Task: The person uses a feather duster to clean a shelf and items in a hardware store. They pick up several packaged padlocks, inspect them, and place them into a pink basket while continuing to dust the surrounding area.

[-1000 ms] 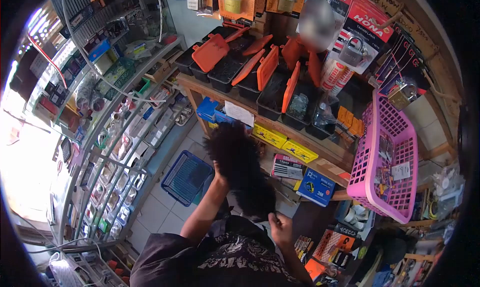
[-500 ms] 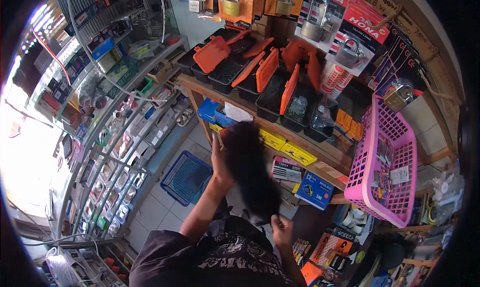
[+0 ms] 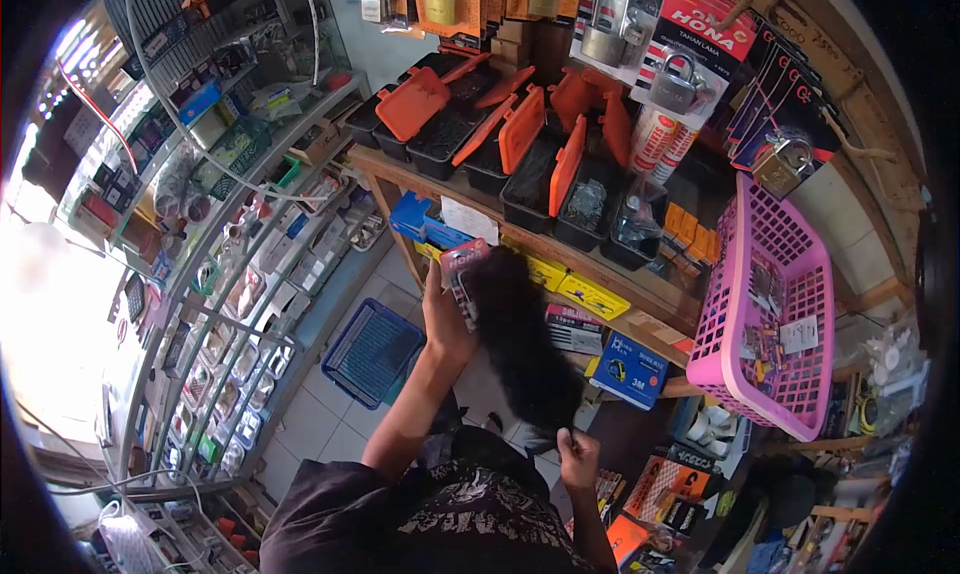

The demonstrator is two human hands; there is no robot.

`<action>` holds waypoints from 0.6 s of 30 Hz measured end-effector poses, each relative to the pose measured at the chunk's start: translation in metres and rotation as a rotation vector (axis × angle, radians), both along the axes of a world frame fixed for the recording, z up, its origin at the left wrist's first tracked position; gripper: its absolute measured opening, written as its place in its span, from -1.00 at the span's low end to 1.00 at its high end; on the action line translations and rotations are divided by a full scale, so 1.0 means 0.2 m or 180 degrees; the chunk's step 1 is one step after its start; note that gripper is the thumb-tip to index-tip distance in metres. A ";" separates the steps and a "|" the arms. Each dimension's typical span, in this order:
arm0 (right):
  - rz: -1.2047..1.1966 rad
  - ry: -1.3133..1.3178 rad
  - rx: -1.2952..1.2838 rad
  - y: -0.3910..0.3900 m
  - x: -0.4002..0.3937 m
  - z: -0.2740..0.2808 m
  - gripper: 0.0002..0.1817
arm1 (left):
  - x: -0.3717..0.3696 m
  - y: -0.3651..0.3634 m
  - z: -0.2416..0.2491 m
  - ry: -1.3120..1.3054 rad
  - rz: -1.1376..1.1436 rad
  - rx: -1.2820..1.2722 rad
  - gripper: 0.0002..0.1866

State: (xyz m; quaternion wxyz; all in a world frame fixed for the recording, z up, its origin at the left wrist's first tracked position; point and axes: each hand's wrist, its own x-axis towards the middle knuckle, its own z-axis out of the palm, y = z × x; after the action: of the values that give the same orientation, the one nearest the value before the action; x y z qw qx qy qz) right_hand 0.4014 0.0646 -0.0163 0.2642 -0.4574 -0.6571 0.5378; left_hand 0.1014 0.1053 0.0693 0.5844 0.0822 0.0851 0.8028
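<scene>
A black fluffy duster [image 3: 520, 339] hangs in front of the wooden shelf. My right hand [image 3: 578, 454] is closed around its lower end, near my chest. My left hand [image 3: 443, 319] is raised beside the duster's upper end and holds a small reddish blister pack [image 3: 463, 272]. The duster's fluff lies against that pack and hides part of it. Yellow boxes [image 3: 590, 294] sit on the shelf right behind the duster.
Black bins with orange lids [image 3: 500, 144] fill the upper shelf, with padlocks [image 3: 675, 84] hanging above. A pink basket [image 3: 770, 314] hangs on the right. A blue crate [image 3: 372, 352] lies on the tiled floor by a glass display case [image 3: 230, 304] on the left.
My left hand has risen from behind the duster and now shows a reddish pack in its grip. The duster has shifted slightly right and down, and my right hand dropped a little.
</scene>
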 end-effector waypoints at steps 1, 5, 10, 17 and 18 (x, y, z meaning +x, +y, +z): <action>-0.0005 -0.0002 -0.0003 -0.02 0.00 -0.01 -0.56 | 0.01 0.01 0.01 -0.0075 0.0268 -0.0372 -0.26; 0.0277 0.0230 0.0022 -0.05 0.01 -0.07 -0.49 | 0.01 -0.01 0.00 -0.0021 -0.0167 0.0215 -0.30; 0.0274 0.0121 0.0067 -0.05 0.01 0.00 -0.52 | 0.02 -0.03 -0.01 -0.0319 -0.0228 0.0049 -0.40; -0.0602 0.0954 -0.0843 -0.01 0.08 0.06 -0.50 | 0.03 -0.07 -0.17 0.0463 -0.0127 -0.0890 -0.44; -0.0518 0.1004 -0.0790 0.00 0.11 0.05 -0.50 | 0.03 -0.06 -0.29 0.0612 0.0096 -0.1221 -0.45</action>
State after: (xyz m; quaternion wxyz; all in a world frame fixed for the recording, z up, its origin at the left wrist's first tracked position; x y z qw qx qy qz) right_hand 0.4228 0.0640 -0.0070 0.3480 -0.4481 -0.4972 0.6564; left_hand 0.1072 0.0927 0.0119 0.5665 0.0443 0.2930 0.7690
